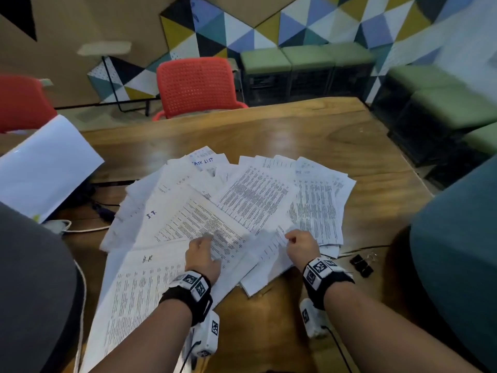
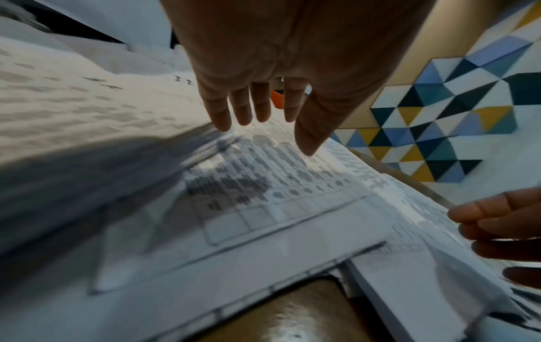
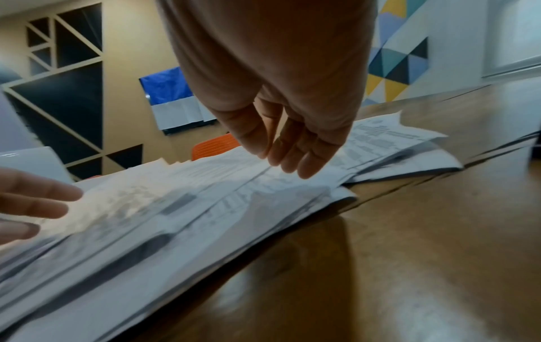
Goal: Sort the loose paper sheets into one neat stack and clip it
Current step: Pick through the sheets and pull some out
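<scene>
Across the middle of the head view, loose paper sheets (image 1: 242, 208) lie fanned and overlapping on the wooden desk (image 1: 336, 135), printed with dense text; a few carry handwritten headings. The left hand (image 1: 205, 253) hovers low over the sheets near the centre bottom, its fingers (image 2: 243, 108) straight and spread, gripping nothing; whether the tips touch the paper is unclear. The right hand (image 1: 301, 246), just to its right, has fingers (image 3: 304, 150) loosely bent downward onto the edge of a sheet; the blur makes it unclear whether it pinches the paper or merely touches it. The two hands are close together but apart. At the right edge of the pile, black binder clips (image 1: 361, 263) rest on the desk. A red chair (image 1: 197, 87) stands behind the desk at upper centre.
</scene>
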Demonstrator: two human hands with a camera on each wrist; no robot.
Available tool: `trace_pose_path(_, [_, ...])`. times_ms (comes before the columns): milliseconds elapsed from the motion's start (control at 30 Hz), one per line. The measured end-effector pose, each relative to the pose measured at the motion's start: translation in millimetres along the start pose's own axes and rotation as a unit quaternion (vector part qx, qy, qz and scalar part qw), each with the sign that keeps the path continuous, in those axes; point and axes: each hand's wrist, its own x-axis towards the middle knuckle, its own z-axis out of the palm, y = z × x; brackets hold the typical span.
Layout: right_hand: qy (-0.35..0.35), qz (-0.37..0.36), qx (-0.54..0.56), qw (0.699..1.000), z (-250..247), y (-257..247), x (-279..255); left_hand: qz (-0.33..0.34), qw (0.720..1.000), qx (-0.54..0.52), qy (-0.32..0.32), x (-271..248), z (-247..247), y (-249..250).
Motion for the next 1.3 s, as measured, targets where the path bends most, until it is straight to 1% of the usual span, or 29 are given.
trace_pose_path(67, [0.027, 0.024, -0.006, 0.999, -14, 11, 12, 0.024, 1.000, 0.013, -0.014, 7, 9, 12])
trace_pose_path(133, [0.071, 0.066, -0.014, 0.995, -27, 20, 24, 0.040, 0.998, 0.032, -0.022, 16, 17, 21])
trace_pose_path(200, [0.117, 0.112, -0.005, 0.987, -39, 28, 37, 0.040, 0.996, 0.061, -0.041, 26, 26, 27])
trace_pose_path(233, [0.126, 0.132, 0.008, 0.983, -45, 31, 43, 0.034, 0.995, 0.078, -0.058, 30, 29, 29])
trace_pose_path(300, [0.133, 0.175, 0.039, 0.975, -53, 36, 56, 0.016, 0.990, 0.101, -0.096, 36, 34, 30])
trace_pose_path(367, [0.131, 0.210, 0.066, 0.967, -59, 39, 68, 0.000, 0.987, 0.112, -0.114, 38, 40, 31])
trace_pose_path(533, [0.107, 0.244, 0.173, 0.948, -63, 37, 93, -0.023, 0.988, 0.123, -0.094, 38, 51, 33])
trace_pose_path(600, [0.086, 0.232, 0.185, 0.951, -61, 37, 98, -0.030, 0.987, 0.129, -0.092, 38, 52, 34])
trace_pose_path(667, [0.083, 0.210, 0.171, 0.959, -58, 38, 99, -0.032, 0.986, 0.138, -0.092, 38, 52, 36])
trace_pose_path(700, [0.095, 0.199, 0.167, 0.961, -59, 38, 98, -0.032, 0.985, 0.143, -0.093, 38, 52, 37])
trace_pose_path(800, [0.165, 0.156, 0.156, 0.961, -74, 33, 91, -0.029, 0.984, 0.151, -0.091, 36, 52, 38])
trace_pose_path(933, [0.225, 0.107, 0.121, 0.961, -102, 25, 83, -0.024, 0.984, 0.150, -0.089, 36, 51, 37])
trace_pose_path(1100, [0.303, 0.076, 0.130, 0.941, -125, 7, 70, -0.011, 0.985, 0.138, -0.101, 35, 44, 35])
trace_pose_path(1233, [0.365, 0.011, 0.139, 0.920, -143, -10, 54, 0.003, 0.985, 0.134, -0.104, 36, 32, 35])
trace_pose_path(1300, [0.377, -0.023, 0.127, 0.917, -147, -17, 46, 0.011, 0.988, 0.124, -0.095, 36, 26, 41])
